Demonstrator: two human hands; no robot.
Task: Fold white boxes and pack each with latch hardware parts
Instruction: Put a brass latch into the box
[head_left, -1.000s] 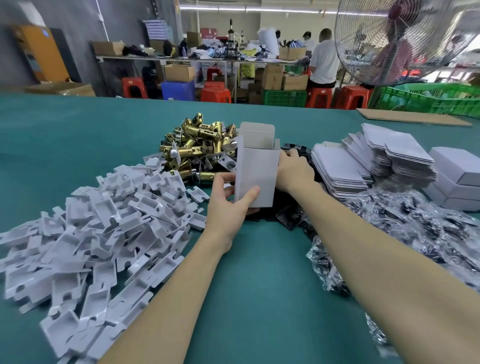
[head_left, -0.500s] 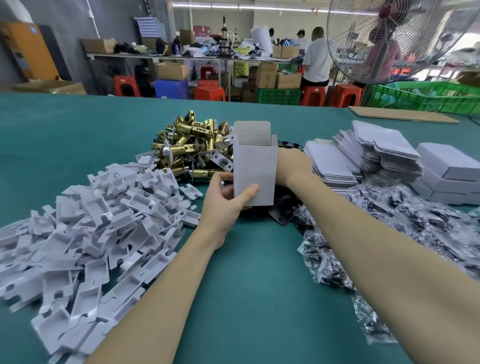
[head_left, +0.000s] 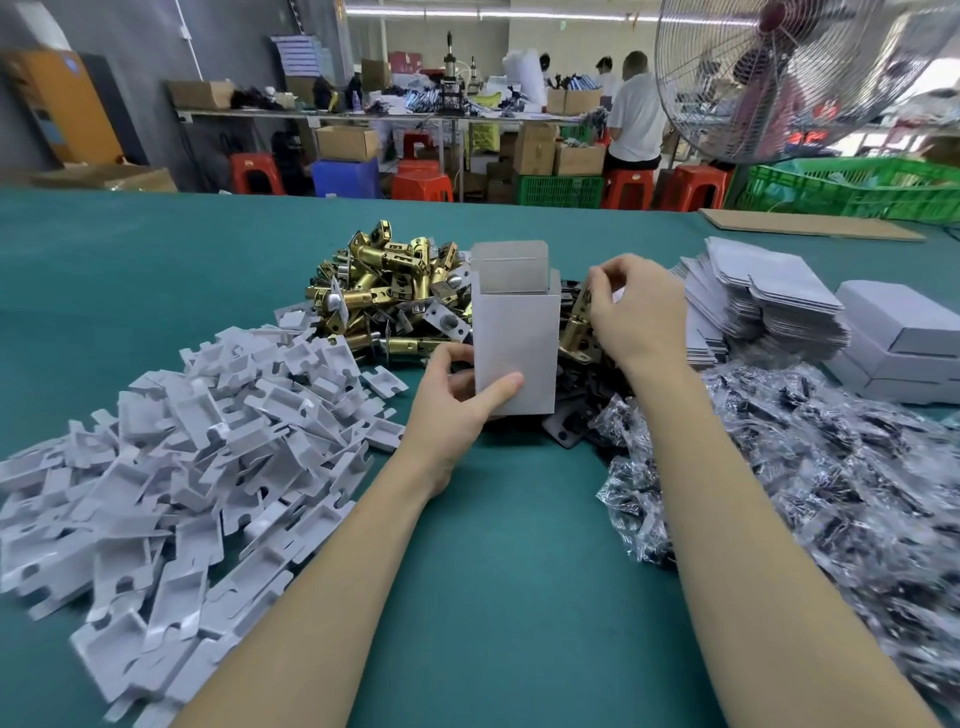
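Green table (head_left: 493, 597): one box (head_left: 517, 353), two hands (head_left: 457, 405) (head_left: 641, 312)

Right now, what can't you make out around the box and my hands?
- Inside of the white box: head view, its front wall hides it.
- Right hand fingertips and grip on the brass latch: the hand's back hides them.
- Black parts behind the box: mostly covered.
- Plastic bags: contents blurred.

head-worn view, angled forward and down, close over green table (head_left: 493, 597)
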